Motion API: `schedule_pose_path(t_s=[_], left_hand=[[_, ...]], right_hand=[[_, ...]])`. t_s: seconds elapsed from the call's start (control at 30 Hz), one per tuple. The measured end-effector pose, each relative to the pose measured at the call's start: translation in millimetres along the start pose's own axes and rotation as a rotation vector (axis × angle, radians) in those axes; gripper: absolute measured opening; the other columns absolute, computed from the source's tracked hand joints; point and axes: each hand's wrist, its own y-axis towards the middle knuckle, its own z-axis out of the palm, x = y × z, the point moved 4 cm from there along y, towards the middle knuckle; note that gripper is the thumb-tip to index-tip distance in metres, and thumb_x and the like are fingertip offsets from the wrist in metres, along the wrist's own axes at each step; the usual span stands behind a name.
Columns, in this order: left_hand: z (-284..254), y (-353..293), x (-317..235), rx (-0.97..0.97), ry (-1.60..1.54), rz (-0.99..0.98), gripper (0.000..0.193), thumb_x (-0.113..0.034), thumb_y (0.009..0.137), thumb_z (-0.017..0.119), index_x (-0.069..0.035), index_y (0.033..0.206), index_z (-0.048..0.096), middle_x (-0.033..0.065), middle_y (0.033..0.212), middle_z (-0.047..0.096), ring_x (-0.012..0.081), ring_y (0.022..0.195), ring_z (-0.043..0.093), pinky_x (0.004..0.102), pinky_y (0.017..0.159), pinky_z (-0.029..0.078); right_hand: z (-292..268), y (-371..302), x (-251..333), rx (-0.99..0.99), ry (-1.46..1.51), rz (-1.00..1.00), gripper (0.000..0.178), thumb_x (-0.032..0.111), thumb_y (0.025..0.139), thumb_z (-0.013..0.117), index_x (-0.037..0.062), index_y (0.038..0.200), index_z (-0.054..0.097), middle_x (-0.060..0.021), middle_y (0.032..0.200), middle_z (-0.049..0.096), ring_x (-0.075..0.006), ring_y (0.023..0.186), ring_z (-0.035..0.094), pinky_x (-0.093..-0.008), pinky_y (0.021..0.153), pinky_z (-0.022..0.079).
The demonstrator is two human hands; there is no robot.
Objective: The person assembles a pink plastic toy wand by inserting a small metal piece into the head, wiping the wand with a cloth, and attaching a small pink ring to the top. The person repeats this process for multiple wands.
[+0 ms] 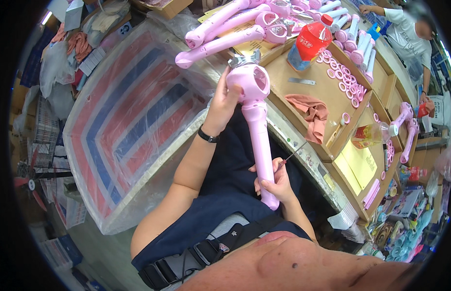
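A pink plastic wand (257, 128) with a rounded, hollow head and a long handle slants across my lap. My left hand (223, 104) is closed round its head, thumb on the near side. A shiny silver piece (246, 58) shows at the top of the head; whether it is attached cannot be made out. Lower down, my right hand (279, 184) grips the handle near its end. The same hand also holds a thin screwdriver (297, 151), its metal shaft pointing up and to the right, away from the wand. Part of its grip is hidden by the fingers.
More pink wands (220, 46) lie at the table's far side. A wooden tray (283, 77) holds pink rings (349, 82), a red-capped bottle (310, 41), and an orange cloth (310, 114). Left stands a plastic-lined bin (138, 111) with striped sheeting. A person (407, 41) is far right.
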Motion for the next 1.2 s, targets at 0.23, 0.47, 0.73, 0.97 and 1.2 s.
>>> schedule_pose_path(t_s=[0.23, 0.47, 0.73, 0.97, 1.2], left_hand=[[0, -3, -5, -0.006, 0.198, 0.075, 0.08, -0.034, 0.093, 0.057, 0.007, 0.144, 0.01, 0.0131, 0.133, 0.04, 0.0152, 0.112, 0.048, 0.0286, 0.094, 0.041], [-2, -7, 1, 0.036, -0.362, 0.02, 0.066, -0.036, 0.096, 0.049, 0.001, 0.143, 0.021, 0.0076, 0.133, 0.042, 0.0163, 0.109, 0.052, 0.0307, 0.092, 0.042], [-6, -2, -7, -0.147, 0.105, 0.235, 0.063, -0.028, 0.092, 0.059, 0.003, 0.137, 0.027, 0.0144, 0.132, 0.041, 0.0194, 0.114, 0.05, 0.0342, 0.097, 0.042], [-2, -7, -15, -0.19, 0.29, 0.204, 0.051, -0.019, 0.088, 0.066, 0.003, 0.122, 0.036, 0.0124, 0.118, 0.048, 0.0145, 0.102, 0.052, 0.0282, 0.085, 0.047], [-3, -4, -18, -0.238, 0.335, 0.258, 0.057, -0.019, 0.085, 0.069, 0.004, 0.123, 0.034, 0.0149, 0.119, 0.047, 0.0182, 0.106, 0.052, 0.031, 0.088, 0.046]], right_hand=[[0, 2, 2, 0.08, 0.262, 0.068, 0.049, 0.002, 0.077, 0.069, 0.0197, 0.095, 0.026, -0.0262, 0.113, 0.051, -0.0263, 0.063, 0.062, -0.0334, 0.051, 0.053], [11, 4, 11, 0.046, 0.273, 0.057, 0.049, 0.003, 0.075, 0.07, 0.0171, 0.098, 0.029, -0.0275, 0.118, 0.048, -0.0273, 0.066, 0.063, -0.0326, 0.049, 0.053], [24, 7, 44, -0.306, -1.386, -0.283, 0.038, 0.01, 0.074, 0.073, 0.0047, 0.093, 0.04, -0.0157, 0.119, 0.056, -0.0259, 0.069, 0.062, -0.0323, 0.064, 0.051], [31, 2, 39, -0.273, -1.533, -0.422, 0.038, 0.007, 0.071, 0.073, 0.0037, 0.093, 0.042, -0.0195, 0.119, 0.055, -0.0284, 0.07, 0.064, -0.0333, 0.06, 0.052], [23, 1, 42, -0.245, -1.377, -0.315, 0.041, 0.01, 0.071, 0.075, 0.0032, 0.094, 0.04, -0.0198, 0.117, 0.056, -0.0326, 0.069, 0.061, -0.0342, 0.063, 0.051]])
